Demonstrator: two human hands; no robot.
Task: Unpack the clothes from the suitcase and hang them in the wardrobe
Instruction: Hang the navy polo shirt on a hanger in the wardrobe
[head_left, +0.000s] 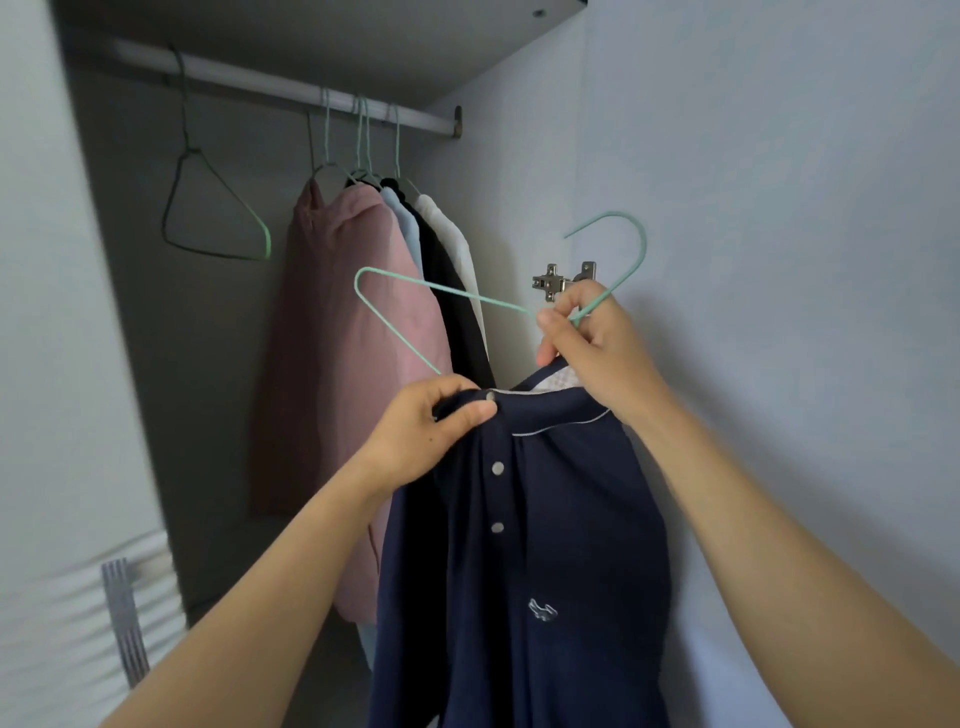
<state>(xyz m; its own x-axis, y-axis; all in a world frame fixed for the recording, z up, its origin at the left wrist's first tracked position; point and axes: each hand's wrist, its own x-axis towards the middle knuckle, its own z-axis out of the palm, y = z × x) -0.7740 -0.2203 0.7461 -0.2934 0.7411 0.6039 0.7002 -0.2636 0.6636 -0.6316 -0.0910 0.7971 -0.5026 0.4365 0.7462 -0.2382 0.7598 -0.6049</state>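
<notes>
From the head camera, the left hand pinches the collar of a navy polo shirt just beside its top button. The right hand curls its fingers around the neck of a mint wire hanger, just under the hook. One hanger shoulder sticks out to the left above the collar, and its lower wire runs down into the neck opening. The shirt hangs from both hands in front of the open wardrobe. Behind it, the rail carries an empty hanger and, well to its right, a pink garment, a black one and a white one, pressed together.
</notes>
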